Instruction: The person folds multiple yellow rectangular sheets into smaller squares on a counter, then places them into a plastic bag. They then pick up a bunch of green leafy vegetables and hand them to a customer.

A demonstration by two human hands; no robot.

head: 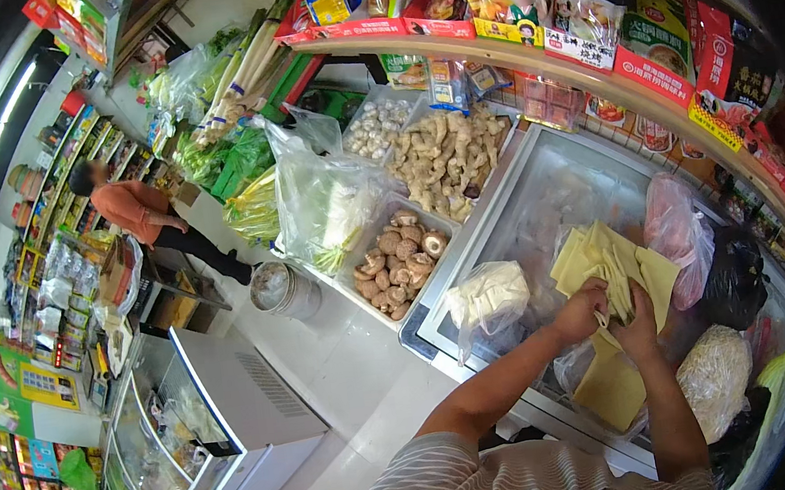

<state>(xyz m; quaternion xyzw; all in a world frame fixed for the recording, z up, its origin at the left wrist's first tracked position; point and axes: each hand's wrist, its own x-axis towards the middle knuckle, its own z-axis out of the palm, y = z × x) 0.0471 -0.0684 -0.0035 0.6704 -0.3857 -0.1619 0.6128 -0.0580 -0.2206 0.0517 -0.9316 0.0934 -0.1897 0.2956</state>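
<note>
My left hand (581, 310) and my right hand (635, 322) are close together over a chest freezer (536, 163). Both grip a bunched, folded part of the thin yellow sheets (609, 264), which look like bean curd sheets. The flat sheets spread out beyond my fingers. Another yellow sheet (608, 387) lies below my wrists, partly covered by my right forearm. A clear bag of white food (489, 296) rests on the freezer to the left. To the right are a pink plastic bag (679, 241) and a black plastic bag (732, 279).
Nearby lie a bag of pale shreds (716, 375) and a leafy vegetable (779, 390). Bins of shiitake mushrooms (405, 258), ginger (451, 155) and garlic (375, 127) adjoin the freezer. A packet shelf (522, 45) overhangs it. A bucket (285, 290) and another person (134, 209) are left.
</note>
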